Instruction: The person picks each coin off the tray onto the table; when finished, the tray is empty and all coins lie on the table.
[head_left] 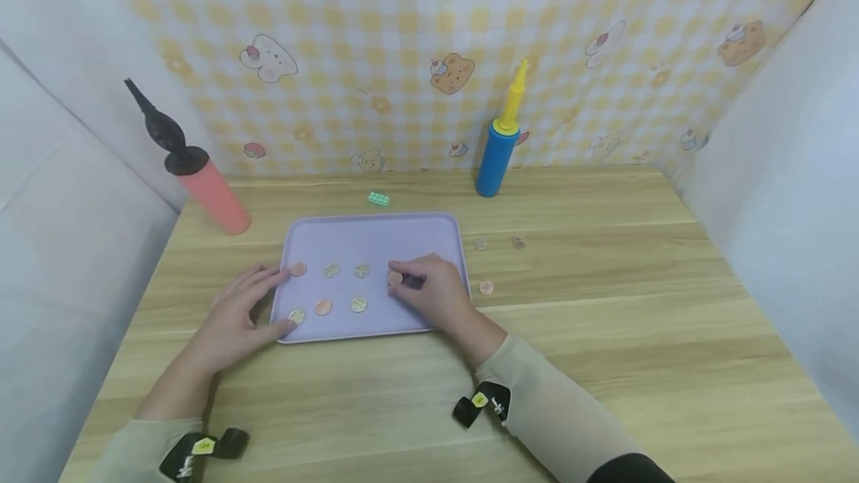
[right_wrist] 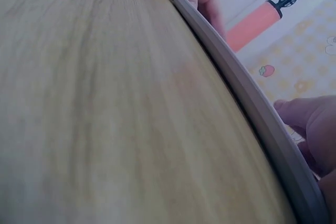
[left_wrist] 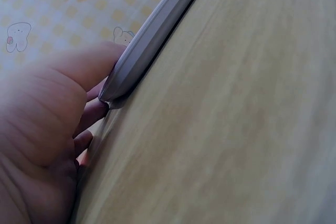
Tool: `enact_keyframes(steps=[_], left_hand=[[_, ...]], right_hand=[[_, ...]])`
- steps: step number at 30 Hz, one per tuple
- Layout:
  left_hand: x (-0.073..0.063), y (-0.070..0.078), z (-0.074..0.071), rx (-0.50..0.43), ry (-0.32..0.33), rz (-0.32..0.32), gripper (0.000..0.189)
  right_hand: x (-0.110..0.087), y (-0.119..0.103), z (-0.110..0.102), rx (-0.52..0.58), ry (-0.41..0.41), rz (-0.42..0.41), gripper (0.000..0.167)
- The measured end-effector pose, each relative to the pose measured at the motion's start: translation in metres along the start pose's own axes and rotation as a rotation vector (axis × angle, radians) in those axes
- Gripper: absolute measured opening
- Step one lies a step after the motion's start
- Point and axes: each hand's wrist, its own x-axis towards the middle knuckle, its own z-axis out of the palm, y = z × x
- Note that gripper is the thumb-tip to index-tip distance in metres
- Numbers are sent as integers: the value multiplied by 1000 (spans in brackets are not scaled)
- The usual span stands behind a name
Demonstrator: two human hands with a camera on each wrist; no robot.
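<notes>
A lilac tray [head_left: 409, 233] lies on the wooden table with several silver and copper coins on it in two rough rows. My right hand [head_left: 436, 291] is over the tray's right part and pinches a copper coin [head_left: 394, 278] between thumb and fingers. At the tray's left edge rests my left hand [head_left: 235, 319], its fingers spread. One fingertip is at a copper coin [head_left: 298, 269] and the thumb is by a silver coin [head_left: 297, 317]. The left wrist view shows the left thumb [left_wrist: 100, 64] over the tray rim [left_wrist: 142, 51]. In the right wrist view the held coin is hidden.
Right of the tray lie a copper coin [head_left: 486, 288] and two more coins [head_left: 481, 244]. Behind it sits a small green studded block [head_left: 379, 199]. A pink-and-black hand pump [head_left: 215, 196] stands at the left, a blue-and-yellow pump [head_left: 498, 159] at the back by the checked cloth [head_left: 403, 28].
</notes>
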Motion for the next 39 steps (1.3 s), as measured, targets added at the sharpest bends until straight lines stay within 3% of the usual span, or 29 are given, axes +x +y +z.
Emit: enact_keyframes(steps=[9,13,21,30,39], left_hand=[[1,-1,1,-3,-5,9,81],[0,-2,1,-3,-1,8,82],[0,1,2,-6,-3,10,82],[-1,1,-1,10,-44,-18,115],[-1,0,0,13,-48,-5,116]], right_hand=[[-16,-1,-6,-82,94,-329,27],[-22,2,-14,-128,128,-386,26],[-29,26,-39,-160,209,-357,26],[-45,55,-75,-168,215,-172,31],[-68,87,-111,-193,223,-26,37]])
